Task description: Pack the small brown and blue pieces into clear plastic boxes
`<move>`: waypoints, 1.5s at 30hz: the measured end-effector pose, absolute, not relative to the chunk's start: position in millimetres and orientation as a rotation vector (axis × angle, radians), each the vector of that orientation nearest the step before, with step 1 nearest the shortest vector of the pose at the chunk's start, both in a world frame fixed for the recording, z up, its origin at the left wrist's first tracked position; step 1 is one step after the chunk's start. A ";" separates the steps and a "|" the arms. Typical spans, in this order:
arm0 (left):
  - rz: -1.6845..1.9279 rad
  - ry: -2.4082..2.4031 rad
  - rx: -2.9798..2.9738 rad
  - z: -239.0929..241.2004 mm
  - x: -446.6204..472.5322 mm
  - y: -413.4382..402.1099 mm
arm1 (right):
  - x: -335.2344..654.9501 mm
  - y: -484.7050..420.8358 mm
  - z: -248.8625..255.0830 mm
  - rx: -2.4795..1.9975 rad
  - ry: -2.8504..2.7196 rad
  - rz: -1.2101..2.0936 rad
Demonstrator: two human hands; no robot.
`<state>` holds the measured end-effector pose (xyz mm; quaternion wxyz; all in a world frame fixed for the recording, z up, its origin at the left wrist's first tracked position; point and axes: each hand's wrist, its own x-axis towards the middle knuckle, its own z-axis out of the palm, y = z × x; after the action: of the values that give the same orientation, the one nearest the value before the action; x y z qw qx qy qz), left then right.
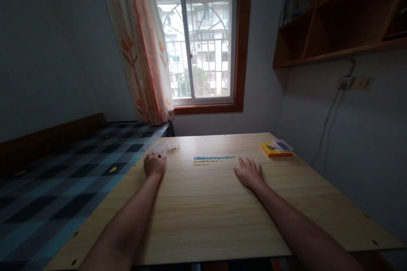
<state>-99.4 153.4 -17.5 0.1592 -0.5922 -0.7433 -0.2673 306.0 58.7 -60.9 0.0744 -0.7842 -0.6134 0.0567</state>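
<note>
My left hand [154,165] is at the left side of the wooden table, its fingers curled at the near side of a clear plastic box [161,147]. A small dark red spot shows by its fingertips; what the fingers hold, if anything, I cannot make out. My right hand [249,172] lies palm down on the tabletop with its fingers spread, holding nothing. Between the hands are rows of tiny pieces: a longer blue row [213,158] at the back and shorter yellowish rows [202,162] in front. The right fingertips are just beyond the blue row's right end.
Another small clear box [173,143] stands behind the left hand. An orange-yellow box [275,150] with a clear lid [282,145] is at the table's right edge. A bed with a checked cover [76,169] borders the table on the left; a wall shelf [340,21] hangs at right.
</note>
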 end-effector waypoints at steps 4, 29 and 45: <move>-0.941 -1.911 -1.849 -11.8 -82.2 131.0 | 306.4 59.2 -62.2 -2.352 -1.841 0.168; -0.371 -0.930 -3.096 23.4 2.5 45.1 | 306.2 65.6 -62.7 -2.382 -1.815 0.178; -0.782 -1.227 -2.838 20.9 -11.1 63.0 | 306.9 67.1 -63.2 -2.368 -1.816 0.169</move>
<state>-11.1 63.0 20.9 -0.0238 -0.8896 -0.3847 -0.2450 306.9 67.1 -63.2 0.0763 -0.7900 -0.6057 0.0564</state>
